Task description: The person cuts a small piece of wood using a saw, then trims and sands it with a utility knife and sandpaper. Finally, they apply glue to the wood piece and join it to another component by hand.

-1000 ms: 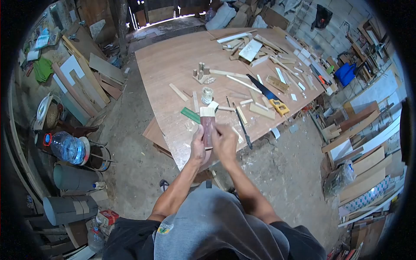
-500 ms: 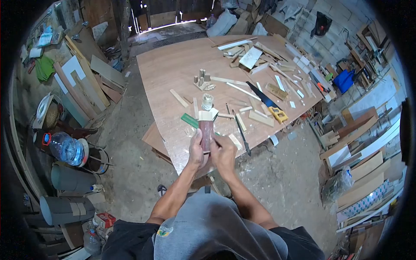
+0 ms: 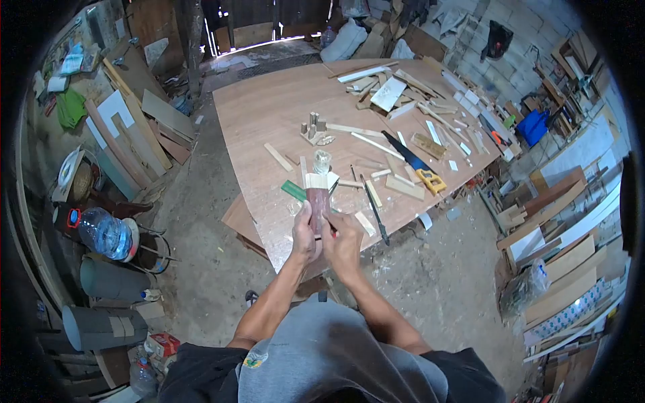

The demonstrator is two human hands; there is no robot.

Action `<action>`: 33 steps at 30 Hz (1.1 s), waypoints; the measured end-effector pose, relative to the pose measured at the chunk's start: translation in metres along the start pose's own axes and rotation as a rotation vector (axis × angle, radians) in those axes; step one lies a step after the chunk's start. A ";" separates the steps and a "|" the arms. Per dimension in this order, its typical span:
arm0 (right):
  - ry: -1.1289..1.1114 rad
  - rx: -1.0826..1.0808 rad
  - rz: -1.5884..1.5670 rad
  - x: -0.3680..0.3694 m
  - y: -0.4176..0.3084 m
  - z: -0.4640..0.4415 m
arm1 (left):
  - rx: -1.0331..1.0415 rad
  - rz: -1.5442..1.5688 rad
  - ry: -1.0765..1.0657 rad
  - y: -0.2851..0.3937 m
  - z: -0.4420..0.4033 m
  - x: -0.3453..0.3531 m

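Note:
Above the near edge of the table, my left hand (image 3: 304, 232) is closed around the left side of a reddish-brown wooden piece (image 3: 318, 203) with a pale far end. My right hand (image 3: 344, 243) is closed at its right side, fingertips against the edge. A small red spot shows by those fingers, but what they hold is hidden. Just beyond the piece stand a clear jar (image 3: 322, 161) with pale contents and a green strip (image 3: 293, 190). A long dark thin tool (image 3: 376, 208) lies to the right of my hands.
A handsaw (image 3: 416, 163) with a yellow handle lies on the plywood table (image 3: 255, 121) among wood strips. Offcuts (image 3: 390, 93) are heaped at the far right. A large water bottle (image 3: 104, 234) stands left. Boards (image 3: 561, 282) lean along the right side.
My right hand has shifted slightly up and left along the wooden piece, its fingers now nearer the middle of the edge. My left hand keeps its hold.

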State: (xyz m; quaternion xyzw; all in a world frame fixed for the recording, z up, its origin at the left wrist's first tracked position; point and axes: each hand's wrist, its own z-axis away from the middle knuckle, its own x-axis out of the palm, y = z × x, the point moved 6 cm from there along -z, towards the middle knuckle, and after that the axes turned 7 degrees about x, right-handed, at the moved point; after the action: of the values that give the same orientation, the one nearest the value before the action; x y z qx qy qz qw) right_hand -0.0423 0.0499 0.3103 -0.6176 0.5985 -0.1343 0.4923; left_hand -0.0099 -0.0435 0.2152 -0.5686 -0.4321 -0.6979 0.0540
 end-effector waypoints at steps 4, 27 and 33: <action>0.056 0.047 -0.096 0.005 0.015 -0.032 | 0.053 -0.073 0.085 -0.012 0.003 0.011; -0.064 0.126 -0.080 0.010 0.006 -0.035 | 0.131 -0.222 0.037 -0.001 -0.003 0.014; -0.084 0.055 -0.079 0.007 0.001 -0.027 | 0.102 -0.310 -0.054 0.004 -0.006 0.007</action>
State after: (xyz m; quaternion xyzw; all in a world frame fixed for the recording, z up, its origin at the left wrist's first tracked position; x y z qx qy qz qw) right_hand -0.0616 0.0322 0.3190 -0.6321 0.5485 -0.1440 0.5281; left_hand -0.0148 -0.0473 0.2234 -0.5103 -0.5509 -0.6593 -0.0371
